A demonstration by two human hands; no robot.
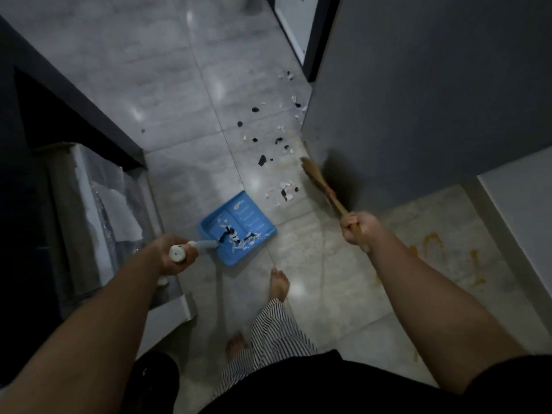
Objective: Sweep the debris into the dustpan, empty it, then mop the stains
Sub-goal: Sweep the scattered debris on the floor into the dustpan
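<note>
Your left hand (176,254) clamped on handle of blue dustpan (237,231), pan flat on tile floor (167,85), black and white scraps inside. Your right hand (357,228) gripping straw broom (318,182) beside grey wall (433,94). Debris (268,138) scattered beyond pan. Orange stains (433,243) on floor at right.

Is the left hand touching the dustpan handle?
Touching. The head view shows the left hand closed around the dustpan handle.

Head-high view, steeply down onto floor (179,85)
</note>
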